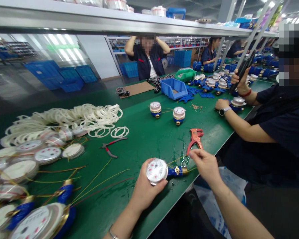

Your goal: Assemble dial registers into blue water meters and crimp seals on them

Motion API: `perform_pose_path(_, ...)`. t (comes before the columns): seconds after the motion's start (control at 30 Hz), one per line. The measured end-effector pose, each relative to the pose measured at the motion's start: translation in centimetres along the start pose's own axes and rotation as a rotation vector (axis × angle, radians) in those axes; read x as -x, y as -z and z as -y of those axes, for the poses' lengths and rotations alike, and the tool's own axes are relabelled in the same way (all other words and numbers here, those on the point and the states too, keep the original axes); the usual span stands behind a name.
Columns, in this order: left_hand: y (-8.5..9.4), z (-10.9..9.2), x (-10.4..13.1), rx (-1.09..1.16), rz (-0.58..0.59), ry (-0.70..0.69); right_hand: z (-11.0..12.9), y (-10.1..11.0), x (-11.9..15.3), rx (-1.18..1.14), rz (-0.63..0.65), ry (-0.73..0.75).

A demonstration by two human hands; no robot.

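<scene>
My left hand (146, 184) is wrapped round a water meter dial (156, 171) with a white face and red marks. A blue meter body (173, 172) with a brass end sticks out to the right of it; whether the dial is seated in the body is hidden. A thin yellow wire (175, 160) runs from the dial to my right hand (207, 164), where thumb and forefinger are pinched together on it. Just beyond those fingertips lie red-handled wire strippers (196, 136). Cutting pliers (112, 143) with red and grey handles rest farther left.
White plastic rings (64, 121) are piled at the left, with wired dials (48, 154) and blue meters (64, 192) in front. Two joined meters (179, 114) stand mid-table, near a blue bin (173, 89). A co-worker's arm (249, 129) is at the right; a shelf (139, 21) spans overhead.
</scene>
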State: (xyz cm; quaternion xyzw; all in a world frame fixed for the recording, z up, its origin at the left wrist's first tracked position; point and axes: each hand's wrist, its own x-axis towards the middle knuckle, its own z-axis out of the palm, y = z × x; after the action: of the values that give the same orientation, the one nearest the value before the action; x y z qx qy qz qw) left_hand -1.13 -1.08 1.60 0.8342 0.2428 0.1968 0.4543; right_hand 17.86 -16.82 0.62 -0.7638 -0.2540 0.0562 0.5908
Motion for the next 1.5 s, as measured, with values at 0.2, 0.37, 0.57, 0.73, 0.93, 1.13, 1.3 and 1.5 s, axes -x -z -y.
perform_pose_path(0.2,0.8,0.0,0.2,0.008,0.035,0.020,-5.5,5.8,-2.8,0.073,-0.416,-0.200)
perform_pose_path(0.37,2.8,0.4,-1.2,0.012,0.250,-0.001,-3.9,4.1,1.5,0.253,-0.152,-0.010)
perform_pose_path(0.57,3.1,0.2,-1.7,0.090,0.302,-0.016,3.3,-3.3,1.9,0.501,0.491,0.527)
perform_pose_path(0.73,2.9,0.4,-0.8,0.086,0.223,-0.047,6.4,-5.7,-2.5,0.630,0.819,0.662)
perform_pose_path(0.93,1.3,0.9,-0.8,-0.067,-0.021,0.027,2.9,-2.0,-7.8,0.737,0.104,0.490)
perform_pose_path(1.13,-3.3,0.7,-8.9,-0.207,-0.550,0.116,-6.1,-1.4,-3.6,0.822,-0.161,0.282)
perform_pose_path(1.3,-7.8,0.2,-18.9,-0.254,-0.606,0.122,-8.0,-2.9,-1.8,0.897,-0.166,0.284)
perform_pose_path(1.5,-11.6,0.0,-27.3,-0.242,-0.741,0.328,-7.5,-3.0,-2.7,0.910,-0.182,0.276)
